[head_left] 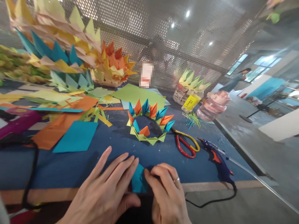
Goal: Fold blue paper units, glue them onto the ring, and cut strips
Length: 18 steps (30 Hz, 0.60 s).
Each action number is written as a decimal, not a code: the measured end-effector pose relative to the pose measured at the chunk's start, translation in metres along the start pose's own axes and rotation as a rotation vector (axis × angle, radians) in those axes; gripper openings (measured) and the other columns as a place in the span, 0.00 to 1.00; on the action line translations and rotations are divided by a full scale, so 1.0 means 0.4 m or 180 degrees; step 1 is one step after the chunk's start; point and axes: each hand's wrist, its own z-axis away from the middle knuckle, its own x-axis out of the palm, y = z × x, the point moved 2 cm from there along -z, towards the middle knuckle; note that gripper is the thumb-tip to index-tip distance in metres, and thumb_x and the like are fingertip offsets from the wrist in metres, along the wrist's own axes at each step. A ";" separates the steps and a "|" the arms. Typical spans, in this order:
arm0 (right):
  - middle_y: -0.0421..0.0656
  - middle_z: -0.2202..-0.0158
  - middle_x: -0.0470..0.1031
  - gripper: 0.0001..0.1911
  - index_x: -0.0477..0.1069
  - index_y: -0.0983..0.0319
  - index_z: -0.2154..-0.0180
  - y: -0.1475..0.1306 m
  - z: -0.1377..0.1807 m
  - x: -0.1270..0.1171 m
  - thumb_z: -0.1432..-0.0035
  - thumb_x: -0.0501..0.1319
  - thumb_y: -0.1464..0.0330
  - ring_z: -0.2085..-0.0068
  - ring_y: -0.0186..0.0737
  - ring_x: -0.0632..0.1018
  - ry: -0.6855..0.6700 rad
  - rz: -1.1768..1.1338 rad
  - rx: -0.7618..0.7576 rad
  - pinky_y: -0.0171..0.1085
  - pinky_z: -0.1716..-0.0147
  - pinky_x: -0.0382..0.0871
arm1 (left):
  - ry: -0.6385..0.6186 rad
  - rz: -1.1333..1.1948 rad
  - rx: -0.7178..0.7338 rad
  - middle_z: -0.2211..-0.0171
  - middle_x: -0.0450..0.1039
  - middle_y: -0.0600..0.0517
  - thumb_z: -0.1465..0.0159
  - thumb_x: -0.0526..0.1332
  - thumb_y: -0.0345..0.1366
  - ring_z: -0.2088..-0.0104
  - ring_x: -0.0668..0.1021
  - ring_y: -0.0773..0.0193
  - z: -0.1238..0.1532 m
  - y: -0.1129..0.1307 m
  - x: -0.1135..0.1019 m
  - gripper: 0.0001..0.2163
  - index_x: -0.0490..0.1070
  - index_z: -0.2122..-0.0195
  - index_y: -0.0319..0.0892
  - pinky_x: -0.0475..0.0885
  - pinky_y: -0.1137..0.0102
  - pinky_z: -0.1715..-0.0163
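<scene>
At the table's front edge lies a small folded piece of blue paper (138,180), partly covered by my hands. My left hand (106,183) is spread flat, its fingertips against the paper's left side. Curled around the right edge of the paper, my right hand (164,188) has thumb and fingers closed on it; a ring shows on one finger. Just beyond stands a ring of folded paper points (153,141), with orange and blue petals above a green base. A larger blue sheet (76,137) lies to the left.
Scissors (184,146) and a dark blue glue gun (217,158) with a cord lie right; a purple tool (21,123) is left. Large folded-paper pieces (63,56), paper strips and a green sheet (140,95) fill the back. A pink bottle (213,105) stands back right.
</scene>
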 end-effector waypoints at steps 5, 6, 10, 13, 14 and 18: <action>0.48 0.60 0.71 0.15 0.70 0.65 0.55 -0.020 0.023 -0.016 0.42 0.54 0.80 0.57 0.42 0.71 0.0221 0.0221 0.0174 0.43 0.57 0.69 | 0.0052 0.0045 -0.0202 0.50 0.75 0.49 0.35 0.53 0.49 0.48 0.74 0.56 0.010 0.010 -0.002 0.22 0.67 0.46 0.41 0.41 0.56 0.35; 0.47 0.62 0.72 0.13 0.71 0.64 0.57 -0.025 0.026 -0.016 0.43 0.57 0.79 0.59 0.42 0.72 0.0288 0.0245 0.0122 0.43 0.58 0.68 | 0.0052 0.0028 -0.0152 0.49 0.74 0.48 0.34 0.53 0.47 0.48 0.74 0.56 0.012 0.012 -0.003 0.20 0.68 0.47 0.41 0.42 0.56 0.36; 0.44 0.66 0.74 0.07 0.73 0.63 0.62 -0.045 0.025 -0.014 0.43 0.60 0.76 0.61 0.41 0.73 0.0424 0.0160 -0.0089 0.42 0.58 0.67 | 0.0159 0.0012 -0.0195 0.49 0.74 0.46 0.31 0.50 0.41 0.47 0.74 0.55 0.018 0.017 -0.009 0.15 0.71 0.54 0.40 0.45 0.53 0.36; 0.43 0.67 0.74 0.05 0.73 0.63 0.64 -0.056 0.019 -0.015 0.42 0.60 0.74 0.62 0.40 0.73 0.0553 0.0158 -0.0211 0.41 0.57 0.65 | 0.0099 -0.0002 -0.0255 0.49 0.74 0.47 0.31 0.49 0.41 0.46 0.73 0.54 0.021 0.021 -0.005 0.15 0.72 0.55 0.41 0.45 0.51 0.37; 0.43 0.68 0.74 0.04 0.74 0.62 0.64 -0.059 0.016 -0.015 0.42 0.60 0.74 0.62 0.39 0.73 0.0564 0.0213 -0.0247 0.41 0.57 0.64 | 0.0061 0.0008 -0.0285 0.48 0.74 0.47 0.32 0.50 0.42 0.45 0.72 0.53 0.022 0.022 -0.002 0.16 0.72 0.53 0.41 0.44 0.50 0.37; 0.40 0.68 0.75 0.04 0.74 0.60 0.66 -0.057 0.004 -0.018 0.40 0.60 0.72 0.61 0.38 0.73 0.0422 0.0492 -0.0288 0.40 0.55 0.61 | -0.0004 0.0117 -0.0472 0.46 0.72 0.50 0.35 0.54 0.47 0.43 0.69 0.52 0.033 0.016 0.008 0.18 0.70 0.49 0.44 0.43 0.48 0.36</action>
